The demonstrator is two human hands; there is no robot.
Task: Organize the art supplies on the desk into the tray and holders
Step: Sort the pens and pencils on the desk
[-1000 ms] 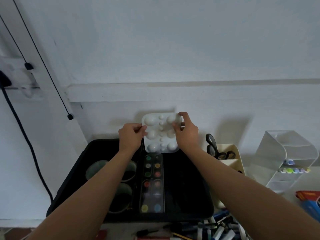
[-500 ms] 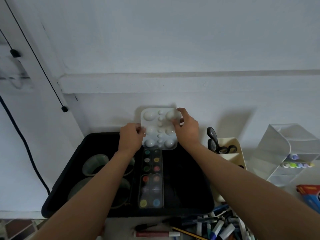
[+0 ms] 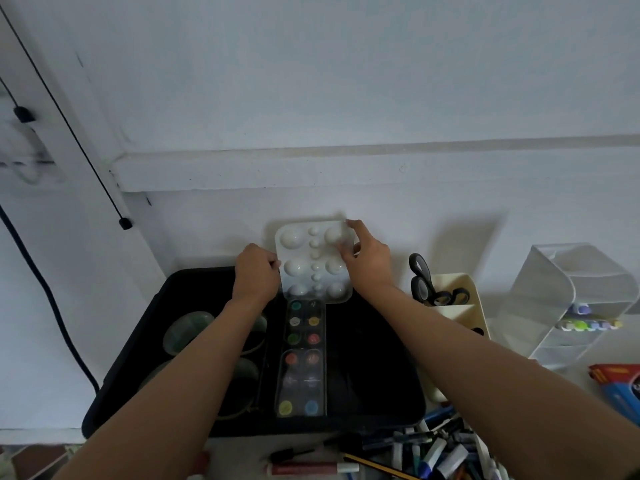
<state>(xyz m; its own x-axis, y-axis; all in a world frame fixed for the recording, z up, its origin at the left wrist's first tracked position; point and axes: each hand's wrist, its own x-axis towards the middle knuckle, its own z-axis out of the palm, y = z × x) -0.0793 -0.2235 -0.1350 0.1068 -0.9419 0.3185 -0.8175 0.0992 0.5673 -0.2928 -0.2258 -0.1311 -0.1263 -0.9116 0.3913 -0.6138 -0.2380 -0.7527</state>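
A white mixing palette (image 3: 311, 259) with round wells stands tilted against the wall at the back edge of the black tray (image 3: 374, 375). My left hand (image 3: 258, 271) pinches its left edge. My right hand (image 3: 365, 263) grips its upper right corner, thumb over a well. In the tray lie a long watercolour set (image 3: 302, 358) with coloured pans and round greenish containers (image 3: 188, 329), partly hidden by my left forearm.
A cream holder (image 3: 457, 292) with black scissors (image 3: 424, 282) stands right of the tray. Further right is a clear tiered holder (image 3: 568, 299) with markers. Loose pens and markers (image 3: 426, 452) lie along the desk's front edge. A red and blue box (image 3: 618, 384) sits far right.
The palette has been tipped more upright against the wall. My right hand has slid up to its top right corner, while my left hand stays on the left edge.
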